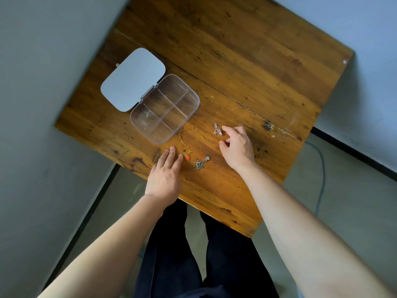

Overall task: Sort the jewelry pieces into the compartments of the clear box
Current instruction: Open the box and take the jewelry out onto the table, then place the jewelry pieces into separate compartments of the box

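Observation:
The clear box [194, 99] lies open on the wooden table [236, 61], its lid [133, 79] folded back to the left and its compartments bare. A gold chain with a red pendant [187, 157] curls just in front of the box. A bunched silver chain [200, 164] lies to the right of the pendant. A small sparkly silver piece [217, 129] sits further right. My left hand [166, 173] rests flat, fingertips beside the red pendant. My right hand [237, 146] hovers with curled fingers, its forefinger tip touching the sparkly piece. Both hands hold nothing.
The table's near edge [214, 211] runs diagonally just behind my wrists, and my dark trousers [171, 244] show below it. A dark mark [267, 125] and scratches sit right of my right hand. A cable [322, 168] hangs off to the right.

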Available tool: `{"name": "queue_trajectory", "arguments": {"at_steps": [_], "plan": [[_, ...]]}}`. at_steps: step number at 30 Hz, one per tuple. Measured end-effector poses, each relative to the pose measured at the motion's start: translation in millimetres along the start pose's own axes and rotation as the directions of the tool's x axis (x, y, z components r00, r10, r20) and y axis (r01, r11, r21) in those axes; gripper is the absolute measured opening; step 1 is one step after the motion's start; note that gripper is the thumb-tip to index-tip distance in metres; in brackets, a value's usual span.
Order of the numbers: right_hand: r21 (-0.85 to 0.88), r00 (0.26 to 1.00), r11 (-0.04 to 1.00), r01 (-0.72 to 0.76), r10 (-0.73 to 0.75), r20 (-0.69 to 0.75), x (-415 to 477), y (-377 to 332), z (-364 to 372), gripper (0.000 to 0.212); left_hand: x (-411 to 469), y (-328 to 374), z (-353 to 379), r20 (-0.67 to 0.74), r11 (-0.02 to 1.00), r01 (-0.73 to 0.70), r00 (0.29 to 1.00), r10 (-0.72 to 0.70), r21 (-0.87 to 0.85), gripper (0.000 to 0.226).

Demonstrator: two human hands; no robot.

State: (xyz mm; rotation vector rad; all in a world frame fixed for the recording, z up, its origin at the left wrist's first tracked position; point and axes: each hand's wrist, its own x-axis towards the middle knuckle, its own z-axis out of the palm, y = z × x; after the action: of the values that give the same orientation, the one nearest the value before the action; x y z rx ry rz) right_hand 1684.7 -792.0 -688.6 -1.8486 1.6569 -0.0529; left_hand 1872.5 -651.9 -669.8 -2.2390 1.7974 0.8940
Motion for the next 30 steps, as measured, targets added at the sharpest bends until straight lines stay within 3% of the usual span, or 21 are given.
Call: {"name": "queue_trajectory", "arguments": {"at_steps": [5, 8, 11, 13, 19, 22, 25, 30], "plan": [[-0.002, 0.989, 0.998, 0.070, -0.069, -0.132, -32, 4, -5, 0.036, -1, 7, -5, -0.004, 0.999, 0.019, 1.000, -0.019, -0.037, 0.059], [-0.080, 0.968, 0.996, 0.034, -0.053, -0.246, -64, 19, 4, 0.033, -7, 15, 0, -0.133, 0.996, 0.016, 0.991, -0.028, -0.088, 0.047], [-0.180, 0.980, 0.983, -0.027, -0.009, -0.199, -96, 42, 18, 0.045, -13, 28, 11, -0.202, 0.994, -0.022, 0.979, 0.000, -0.109, 0.044], [-0.218, 0.983, 0.976, 0.019, -0.058, -0.173, -113, 54, 26, 0.043, -16, 38, 19, -0.189, 0.991, -0.076, 0.981, 0.055, -0.106, 0.047], [-0.092, 0.980, 0.993, 0.070, -0.086, -0.180, -114, 63, 23, 0.031, -13, 57, 33, -0.120, 0.991, -0.128, 0.985, 0.125, -0.023, 0.054], [-0.042, 0.992, 0.999, 0.016, -0.021, -0.121, -103, 63, 15, 0.046, -6, 57, 32, -0.127, 0.991, -0.135, 0.983, 0.136, 0.015, 0.056], [-0.085, 0.994, 0.994, 0.070, -0.076, -0.075, -95, 65, 10, 0.060, 2, 51, 27, -0.145, 0.983, -0.176, 0.973, 0.182, 0.052, 0.055], [-0.050, 0.979, 0.982, 0.180, -0.184, -0.086, -90, 69, 6, 0.035, 17, 41, 16, -0.110, 0.966, -0.258, 0.959, 0.260, 0.028, 0.046]]}}
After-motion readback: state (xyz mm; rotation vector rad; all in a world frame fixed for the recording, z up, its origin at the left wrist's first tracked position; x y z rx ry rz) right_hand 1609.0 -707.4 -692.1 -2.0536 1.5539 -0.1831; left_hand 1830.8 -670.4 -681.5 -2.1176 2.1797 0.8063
